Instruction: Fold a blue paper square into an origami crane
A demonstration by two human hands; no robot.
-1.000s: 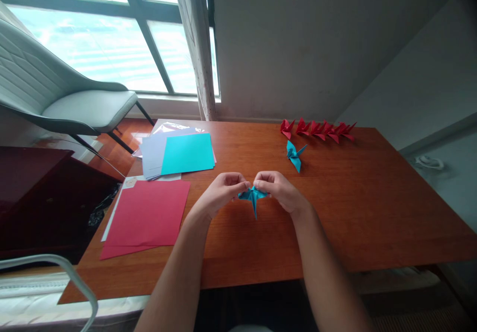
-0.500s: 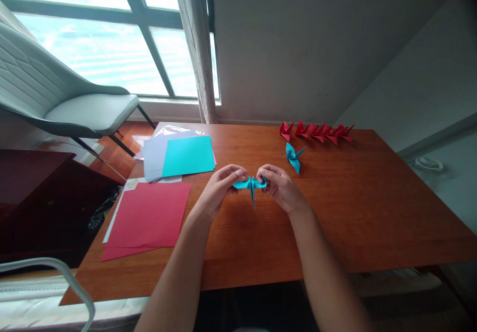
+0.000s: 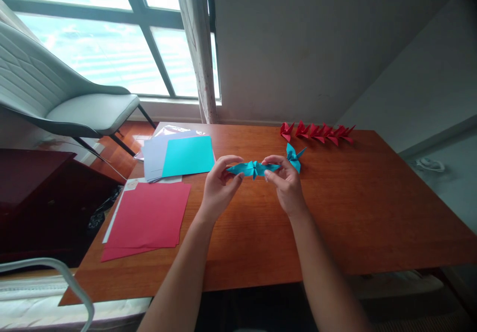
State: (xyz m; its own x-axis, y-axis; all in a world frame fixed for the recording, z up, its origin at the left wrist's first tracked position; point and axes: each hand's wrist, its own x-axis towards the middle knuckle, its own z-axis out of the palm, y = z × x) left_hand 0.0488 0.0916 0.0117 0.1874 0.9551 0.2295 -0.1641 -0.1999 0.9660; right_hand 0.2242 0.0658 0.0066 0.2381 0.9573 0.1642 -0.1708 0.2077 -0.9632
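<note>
A blue paper crane (image 3: 253, 168) hangs in the air above the wooden table (image 3: 354, 212), its wings stretched out sideways. My left hand (image 3: 218, 188) pinches its left wing tip. My right hand (image 3: 286, 183) pinches the right wing tip. Both hands are closed on the paper. A finished blue crane (image 3: 294, 156) stands on the table just behind my right hand.
A row of several red paper cranes (image 3: 316, 131) lines the table's far edge by the wall. Red sheets (image 3: 147, 217) lie at the left front. A teal sheet (image 3: 188, 156) tops a pale stack behind them. A grey chair (image 3: 70, 106) stands left of the table by the window.
My hands have lifted the blue crane away from me and moved apart, pulling its wings out flat. Its pointed tip no longer hangs down.
</note>
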